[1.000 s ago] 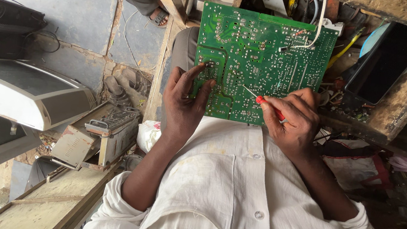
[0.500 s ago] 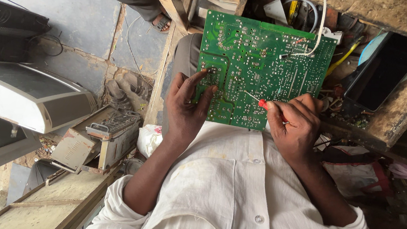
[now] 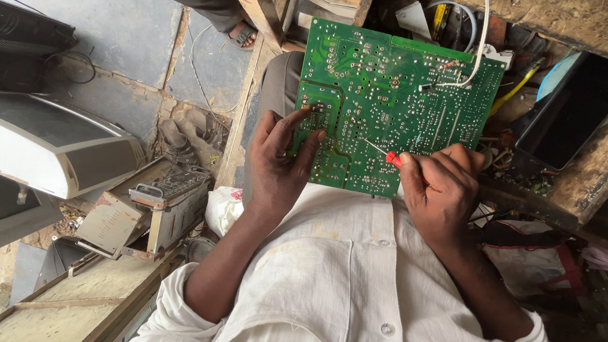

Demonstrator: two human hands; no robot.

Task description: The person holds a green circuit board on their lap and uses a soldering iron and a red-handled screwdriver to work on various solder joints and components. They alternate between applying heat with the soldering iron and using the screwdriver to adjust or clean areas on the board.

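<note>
A grey-white plastic casing (image 3: 43, 141) and a rusted metal chassis (image 3: 147, 205) lay at far left. The left hand (image 3: 279, 165) was clamped on the lower left edge of a large green printed circuit board (image 3: 398, 98), thumb on its solder side, fingers curled behind. The board was held upright over the lap. The right hand (image 3: 441, 194) was closed around a thin red-handled screwdriver (image 3: 386, 155), tip touching the board's lower middle.

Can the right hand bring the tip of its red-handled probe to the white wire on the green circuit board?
Probably yes: the right hand already holds the red-handled probe on the green circuit board, and nothing covers the white wire.
</note>
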